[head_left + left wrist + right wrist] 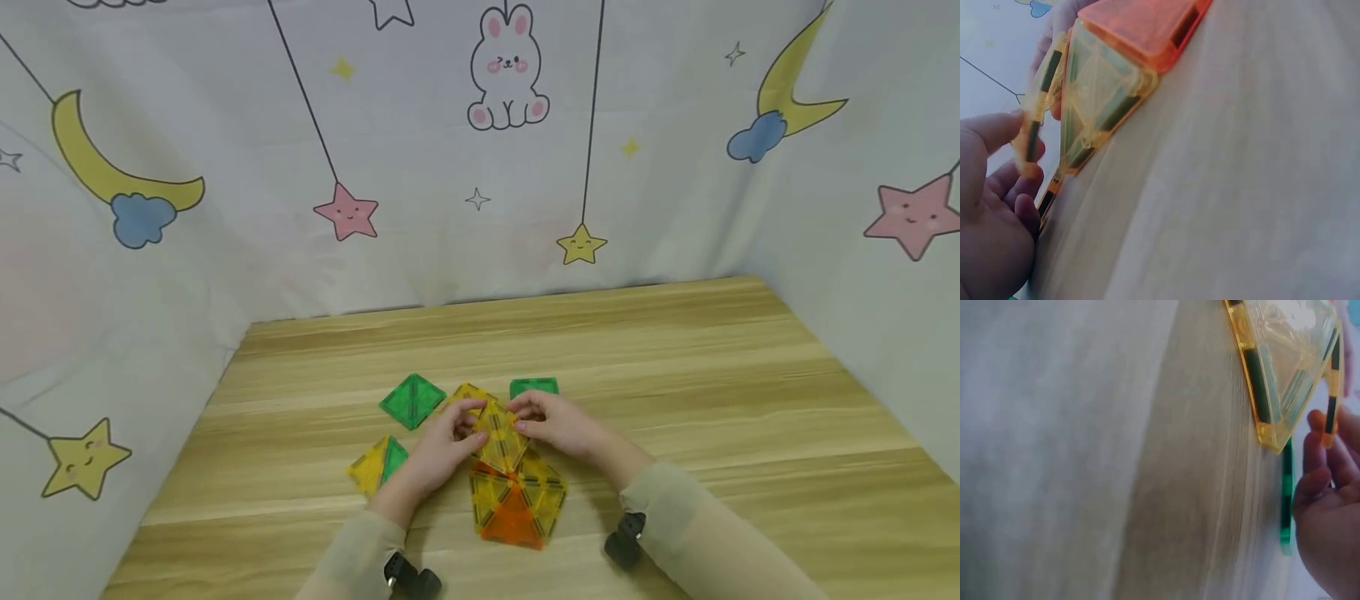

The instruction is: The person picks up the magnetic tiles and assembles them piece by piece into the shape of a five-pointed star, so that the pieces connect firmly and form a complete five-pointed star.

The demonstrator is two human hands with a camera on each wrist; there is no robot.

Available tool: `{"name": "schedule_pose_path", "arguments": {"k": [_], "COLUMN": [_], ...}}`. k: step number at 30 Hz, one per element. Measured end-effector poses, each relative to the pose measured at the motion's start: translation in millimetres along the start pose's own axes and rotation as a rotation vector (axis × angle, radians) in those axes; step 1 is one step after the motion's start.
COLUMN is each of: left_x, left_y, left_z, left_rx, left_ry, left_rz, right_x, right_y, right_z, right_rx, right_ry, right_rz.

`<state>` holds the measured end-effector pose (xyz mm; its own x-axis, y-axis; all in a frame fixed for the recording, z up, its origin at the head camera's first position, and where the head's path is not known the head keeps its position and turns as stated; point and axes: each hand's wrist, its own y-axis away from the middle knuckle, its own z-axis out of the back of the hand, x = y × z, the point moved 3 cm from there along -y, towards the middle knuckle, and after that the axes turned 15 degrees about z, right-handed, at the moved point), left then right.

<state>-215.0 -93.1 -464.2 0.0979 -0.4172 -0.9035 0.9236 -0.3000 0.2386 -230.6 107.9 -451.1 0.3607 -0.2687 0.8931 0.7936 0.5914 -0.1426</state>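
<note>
You had both hands on it there: your left hand (pixel 442 446) and your right hand (pixel 555 423) each pinched an edge of the yellow triangle tile (pixel 501 437), holding it tilted up over the middle of the bench (pixel 712 400), its lower corner meeting the flat tile cluster (pixel 517 500) of yellow and orange pieces in front of you. In the left wrist view your fingertips (pixel 997 131) curled round the tile's rim.

That tile looked like thin, rigid, translucent plastic, so I'd judge it light and stiff, with smooth faces that could slip under a flat press. The dark strips along its borders suggested magnets, meaning it would likely snap sideways toward a neighbour once close. The framed edges, near the corners, were the sensible place to hold, just as you had it; a fingertip pinch was plenty.

Lying flat on the bench nearby were a green diamond tile (pixel 412 401), a green square tile (pixel 534 387) behind your right hand, and a yellow-and-green pair (pixel 377 465) at your left.
</note>
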Motion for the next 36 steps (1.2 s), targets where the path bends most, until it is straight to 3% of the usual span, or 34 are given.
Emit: {"name": "schedule_pose_path", "arguments": {"k": [5, 17, 26, 29, 36], "left_x": [-1.4, -2.4, -6.9, -15.6, -42.8], "left_y": [3.5, 3.3, 1.9, -0.3, -19.5], "left_z": [-3.1, -9.0, -11.0, -8.2, 1.3], "left_rx": [0.007, 0.034, 0.056, 0.041, -0.081], "left_ry": [-0.064, -0.115, -0.174, -0.199, -0.351], "left_rz": [0.004, -0.039, -0.055, -0.07, -0.072], "right_x": [2, 3, 2, 4, 1], "right_y": [3, 14, 20, 21, 14], "right_z": [-1.8, -0.9, 2.9, 11.6, 45.8], "right_rx": [0.022, 0.024, 0.03, 0.024, 0.02], "right_ry": [0.094, 0.055, 0.03, 0.108, 0.387], "right_rz": [-0.001, -0.008, 0.056, 0.085, 0.115]}}
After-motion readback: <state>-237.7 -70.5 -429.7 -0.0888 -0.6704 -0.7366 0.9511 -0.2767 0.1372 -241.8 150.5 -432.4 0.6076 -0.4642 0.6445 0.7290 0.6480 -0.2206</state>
